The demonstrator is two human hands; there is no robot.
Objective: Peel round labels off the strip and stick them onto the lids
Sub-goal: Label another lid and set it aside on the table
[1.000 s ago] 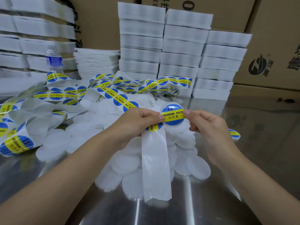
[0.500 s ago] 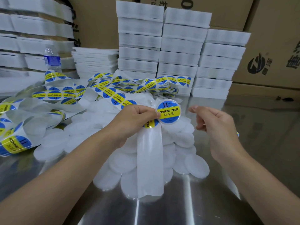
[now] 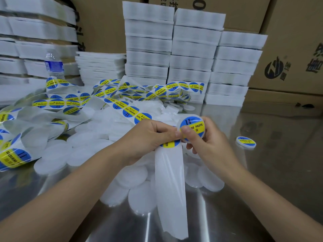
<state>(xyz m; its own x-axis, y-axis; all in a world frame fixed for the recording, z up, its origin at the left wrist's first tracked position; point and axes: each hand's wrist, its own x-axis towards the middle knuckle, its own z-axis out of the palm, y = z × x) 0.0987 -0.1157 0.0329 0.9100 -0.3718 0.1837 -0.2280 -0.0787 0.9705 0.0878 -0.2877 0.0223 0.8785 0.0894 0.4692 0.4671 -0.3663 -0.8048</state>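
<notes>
On the shiny steel table [image 3: 262, 198], white lids [image 3: 57, 152] before stacked foam trays [image 3: 192, 49]

Table [image 3: 262, 172]: polished reflective metal. Strip [image 3: 171, 180] on it: glossy translucent film. Lids [image 3: 132, 175]: matt white plastic. Boxes [image 3: 297, 49] behind: matt cardboard.

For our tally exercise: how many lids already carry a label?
2: one labelled lid gripped in the right hand, another lid lying on the steel table to its right. Others may be hidden.
</notes>
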